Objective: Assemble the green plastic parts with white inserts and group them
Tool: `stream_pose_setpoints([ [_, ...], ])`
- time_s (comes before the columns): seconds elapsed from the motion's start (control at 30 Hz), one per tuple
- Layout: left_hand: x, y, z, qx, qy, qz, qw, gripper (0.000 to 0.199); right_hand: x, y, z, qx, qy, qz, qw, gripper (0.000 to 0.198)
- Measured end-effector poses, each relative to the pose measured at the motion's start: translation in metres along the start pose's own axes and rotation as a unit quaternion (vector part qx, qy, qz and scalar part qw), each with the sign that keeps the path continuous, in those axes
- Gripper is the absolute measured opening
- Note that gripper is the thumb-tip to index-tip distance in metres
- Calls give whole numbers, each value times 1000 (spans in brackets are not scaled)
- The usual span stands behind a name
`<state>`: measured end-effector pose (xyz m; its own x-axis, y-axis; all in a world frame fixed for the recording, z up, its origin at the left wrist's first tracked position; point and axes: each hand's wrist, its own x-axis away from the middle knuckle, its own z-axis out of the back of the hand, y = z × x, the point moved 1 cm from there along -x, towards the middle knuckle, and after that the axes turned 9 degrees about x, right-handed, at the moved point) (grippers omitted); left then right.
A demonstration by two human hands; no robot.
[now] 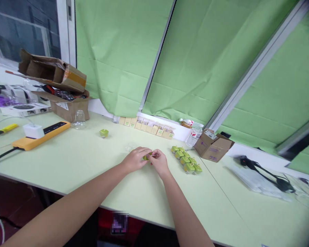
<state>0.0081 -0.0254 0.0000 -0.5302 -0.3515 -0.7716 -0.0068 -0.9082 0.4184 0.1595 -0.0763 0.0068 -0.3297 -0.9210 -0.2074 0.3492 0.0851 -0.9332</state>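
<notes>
Both hands meet above the middle of the table, around a small green-topped box (pixel 145 157) that is mostly covered by fingers. My left hand (pixel 136 159) is wrapped about its left side. The fingertips of my right hand (pixel 158 162) pinch at its right side; whether they hold a thin piece of it cannot be made out. Just behind the left hand lies a clear plastic piece (pixel 129 146). To the right stand several similar green-topped boxes (pixel 185 159) in a cluster, with small loops on top. One more green-topped box (pixel 103 133) sits alone at the back left.
Small tan cartons (pixel 146 126) line the back edge. An open cardboard box (pixel 212 145) and bottles (pixel 194 134) stand back right. On the left are a yellow power strip (pixel 54 130), a clear jar (pixel 79 120) and stacked cardboard boxes (pixel 74 106). A black headset-like device (pixel 266 173) lies far right.
</notes>
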Motion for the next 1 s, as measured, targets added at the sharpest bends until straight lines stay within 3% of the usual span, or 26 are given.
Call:
stream_pose_setpoints([
  [0.23, 0, 0, -2, 15, 20, -4, 1000, 41, 1, -1, 3, -68, -79, -43, 994, 39],
  [1.0, 2, -3, -5, 19, 12, -12, 1000, 41, 0, 3, 1, -135, -95, -72, 984, 42],
])
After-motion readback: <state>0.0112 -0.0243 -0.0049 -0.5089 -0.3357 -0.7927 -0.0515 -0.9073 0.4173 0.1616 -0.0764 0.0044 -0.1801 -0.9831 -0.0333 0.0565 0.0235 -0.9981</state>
